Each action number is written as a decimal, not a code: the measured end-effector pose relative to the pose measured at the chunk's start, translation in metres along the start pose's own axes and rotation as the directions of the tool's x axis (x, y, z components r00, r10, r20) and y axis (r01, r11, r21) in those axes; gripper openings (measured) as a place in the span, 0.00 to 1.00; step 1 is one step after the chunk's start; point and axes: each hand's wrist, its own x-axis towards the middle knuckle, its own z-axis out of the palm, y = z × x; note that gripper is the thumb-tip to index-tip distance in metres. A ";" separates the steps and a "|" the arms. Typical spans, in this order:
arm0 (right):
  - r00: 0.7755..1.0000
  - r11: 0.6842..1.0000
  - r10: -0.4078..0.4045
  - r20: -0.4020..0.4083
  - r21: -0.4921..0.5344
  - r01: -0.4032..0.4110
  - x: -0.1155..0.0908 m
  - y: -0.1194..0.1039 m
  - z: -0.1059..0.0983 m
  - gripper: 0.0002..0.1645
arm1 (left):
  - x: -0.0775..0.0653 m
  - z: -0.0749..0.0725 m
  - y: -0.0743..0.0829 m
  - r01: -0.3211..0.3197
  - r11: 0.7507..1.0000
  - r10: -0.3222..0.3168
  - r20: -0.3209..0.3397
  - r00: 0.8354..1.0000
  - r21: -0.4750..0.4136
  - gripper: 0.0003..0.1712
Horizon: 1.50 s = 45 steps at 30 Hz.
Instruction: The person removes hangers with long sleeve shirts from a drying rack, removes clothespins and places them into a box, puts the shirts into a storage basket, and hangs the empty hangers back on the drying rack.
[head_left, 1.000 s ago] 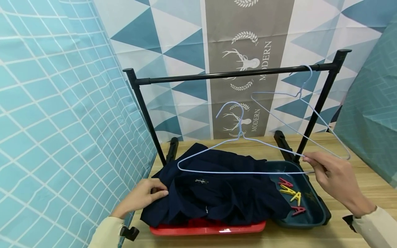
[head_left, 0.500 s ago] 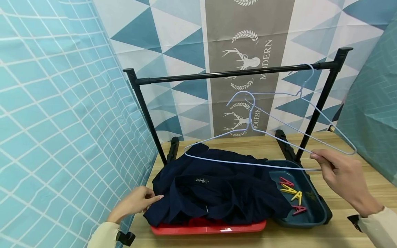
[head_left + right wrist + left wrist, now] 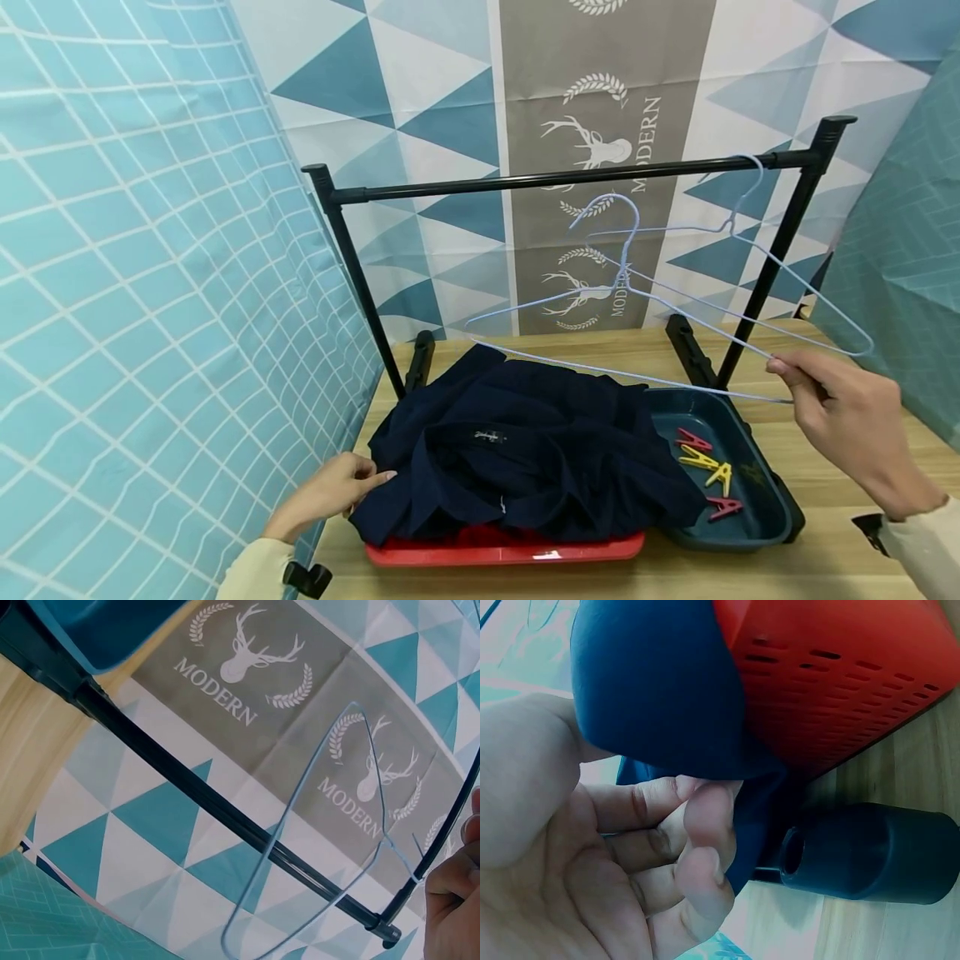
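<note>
In the head view, a navy collared shirt (image 3: 600, 450) lies heaped over a red perforated basket (image 3: 510, 552). My left hand (image 3: 326, 492) pinches the shirt's left edge; the left wrist view has the thumb above the fabric (image 3: 660, 690) and curled fingers below it. A light blue wire hanger (image 3: 624, 271) is in the air over the shirt, hook up, its right corner pinched by my right hand (image 3: 847, 417). Behind it a second wire hanger (image 3: 732, 223) hangs from the rack's black rail (image 3: 570, 177).
Right of the shirt stands a dark teal tray (image 3: 757, 517) with red clothespins (image 3: 693, 439) and yellow clothespins (image 3: 717, 477). Black rack feet (image 3: 686, 346) rest on the wooden table (image 3: 855, 467). A tiled-pattern curtain (image 3: 150, 292) borders the left side.
My right hand has moved the hanger up and to the right, away from the shirt. The left hand shifted slightly left and down, then stayed at the shirt's edge.
</note>
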 end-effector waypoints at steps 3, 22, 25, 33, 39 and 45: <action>1.000 1.000 0.005 -0.002 -0.019 -0.005 0.003 0.001 -0.002 0.40 | 0.000 0.000 0.000 0.002 1.000 -0.002 -0.004 1.000 0.000 0.28; 0.993 0.977 0.114 -0.018 -0.178 -0.116 0.022 0.010 -0.022 0.07 | 0.001 0.002 0.003 0.015 1.000 -0.015 -0.024 1.000 0.003 0.27; 0.984 0.959 0.181 -0.004 -0.221 -0.177 0.023 0.010 -0.024 0.10 | 0.001 0.002 0.003 0.018 1.000 -0.018 -0.025 1.000 -0.001 0.28; 0.964 0.933 0.262 0.043 -0.268 -0.241 0.022 0.011 -0.024 0.13 | -0.001 0.001 0.002 0.013 1.000 -0.014 -0.017 1.000 -0.017 0.28; 0.971 0.940 0.235 0.035 -0.261 -0.218 0.017 0.015 -0.020 0.12 | -0.001 0.001 0.001 0.013 1.000 -0.013 -0.010 1.000 -0.027 0.28; 0.987 0.954 0.158 0.016 -0.260 -0.149 0.010 0.020 -0.018 0.11 | -0.002 0.001 0.000 0.006 1.000 -0.006 -0.010 1.000 -0.024 0.28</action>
